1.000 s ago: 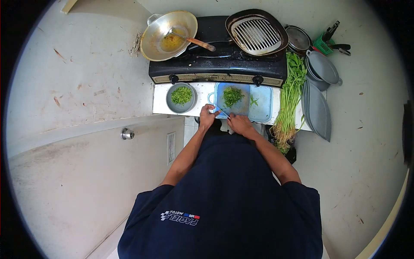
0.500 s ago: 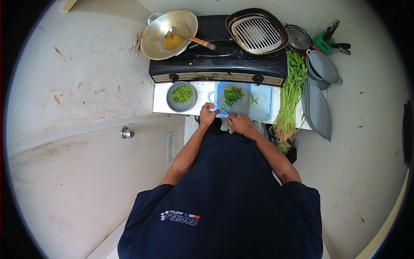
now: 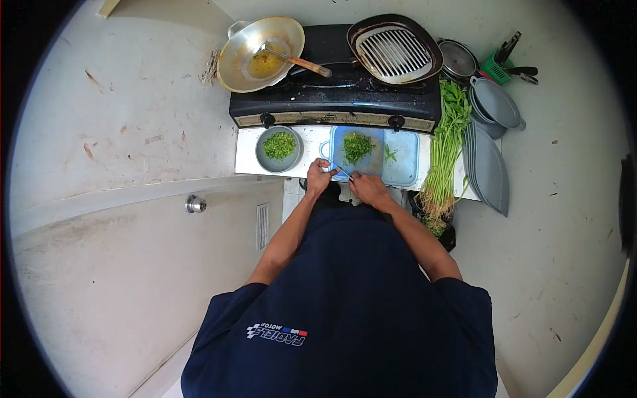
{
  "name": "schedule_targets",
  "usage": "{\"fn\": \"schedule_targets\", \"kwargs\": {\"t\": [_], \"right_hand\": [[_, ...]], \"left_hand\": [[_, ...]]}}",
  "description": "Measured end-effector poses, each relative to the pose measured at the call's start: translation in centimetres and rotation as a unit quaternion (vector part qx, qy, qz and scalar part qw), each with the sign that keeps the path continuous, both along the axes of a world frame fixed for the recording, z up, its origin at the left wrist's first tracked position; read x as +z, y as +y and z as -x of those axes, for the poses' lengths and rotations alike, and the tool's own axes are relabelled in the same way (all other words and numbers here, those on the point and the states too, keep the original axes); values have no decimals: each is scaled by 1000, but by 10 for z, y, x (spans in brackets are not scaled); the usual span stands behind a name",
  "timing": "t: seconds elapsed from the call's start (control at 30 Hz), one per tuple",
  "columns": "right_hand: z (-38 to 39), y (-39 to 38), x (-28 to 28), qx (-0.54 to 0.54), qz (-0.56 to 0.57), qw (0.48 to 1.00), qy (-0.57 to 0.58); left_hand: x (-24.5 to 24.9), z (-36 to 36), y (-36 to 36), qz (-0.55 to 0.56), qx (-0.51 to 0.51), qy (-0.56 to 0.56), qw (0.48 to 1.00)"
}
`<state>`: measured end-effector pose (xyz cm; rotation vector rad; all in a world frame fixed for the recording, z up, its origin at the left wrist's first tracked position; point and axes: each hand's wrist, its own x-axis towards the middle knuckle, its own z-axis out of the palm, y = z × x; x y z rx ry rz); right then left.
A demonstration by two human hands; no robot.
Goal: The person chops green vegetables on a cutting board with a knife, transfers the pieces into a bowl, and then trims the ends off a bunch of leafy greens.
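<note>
My right hand (image 3: 370,190) is closed round the handle end of a thin knife (image 3: 342,172), whose pale blade slants up and left over the near edge of the blue cutting board (image 3: 406,174). At the blade's other end is my left hand (image 3: 319,177), thumb and fingers curled in a pinch against it. Finely chopped greens (image 3: 358,147) lie heaped on the board just beyond the blade. A few loose leaf pieces (image 3: 390,153) rest on its right half. Left of the board, a grey bowl (image 3: 259,159) contains more chopped greens (image 3: 279,145).
Behind the counter edge stands a black stove (image 3: 318,99) bearing a wok (image 3: 229,63) with a wooden-handled spatula (image 3: 309,66) and a grill pan (image 3: 395,53). To the right are long leafy stalks with roots (image 3: 443,159), grey plates (image 3: 488,172) and a green utensil basket (image 3: 495,69).
</note>
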<state>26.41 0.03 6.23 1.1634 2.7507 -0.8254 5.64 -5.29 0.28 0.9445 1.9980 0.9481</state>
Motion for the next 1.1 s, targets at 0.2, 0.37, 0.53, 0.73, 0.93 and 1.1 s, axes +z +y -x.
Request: {"fn": "schedule_targets", "kwargs": {"t": [0.2, 0.37, 0.53, 0.73, 0.93, 1.1], "right_hand": [[-8, 3, -11, -19, 0, 999, 42], [-6, -2, -11, 17, -12, 999, 30], [-9, -3, -6, 25, -14, 999, 28], [-8, -4, -6, 33, -22, 998, 39], [-5, -3, -4, 25, -6, 1000, 0], [1, -1, -2, 11, 14, 1000, -3]], "left_hand": [[3, -1, 0, 19, 15, -22, 999], [5, 2, 1, 31, 15, -36, 999], [7, 2, 3, 34, -2, -10, 999], [14, 1, 3, 49, 2, -13, 999], [1, 3, 4, 41, 24, -61, 997], [4, 3, 5, 42, 9, -37, 998]]}}
